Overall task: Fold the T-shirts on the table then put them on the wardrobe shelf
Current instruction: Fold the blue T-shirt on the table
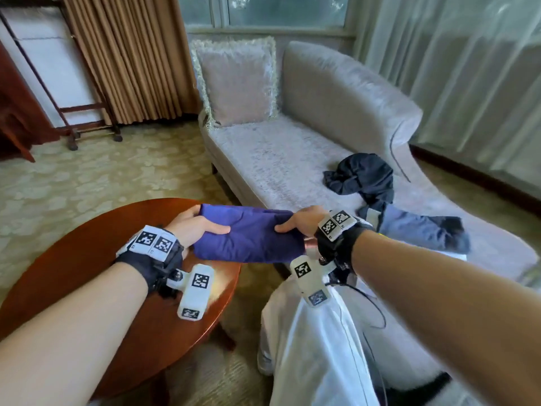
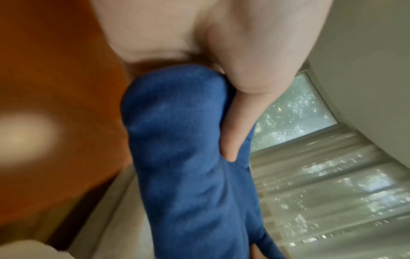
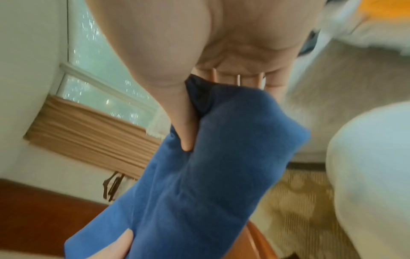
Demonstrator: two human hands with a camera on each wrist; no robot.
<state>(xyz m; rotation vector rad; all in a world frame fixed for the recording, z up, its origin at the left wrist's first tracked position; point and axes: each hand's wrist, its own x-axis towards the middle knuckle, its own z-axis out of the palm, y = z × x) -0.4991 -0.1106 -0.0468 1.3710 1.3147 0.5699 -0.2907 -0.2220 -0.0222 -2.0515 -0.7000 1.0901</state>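
Observation:
A folded blue T-shirt (image 1: 251,235) hangs in the air between my two hands, over the right edge of the round wooden table (image 1: 87,259). My left hand (image 1: 196,227) grips its left end, thumb on top. My right hand (image 1: 301,222) grips its right end the same way. The left wrist view shows the thumb pressed into the blue T-shirt (image 2: 188,157); the right wrist view shows the thumb on top of the blue T-shirt (image 3: 210,175) with the fingers underneath. Other garments lie on the chaise: a dark crumpled one (image 1: 363,177) and a blue-grey one (image 1: 424,232).
A grey chaise longue (image 1: 278,159) with a cushion (image 1: 237,83) stands behind the table, by the window. A wooden rack on castors (image 1: 85,112) stands at the back left near brown curtains. A white-draped shape (image 1: 316,347) sits below my right arm. Patterned carpet covers the floor.

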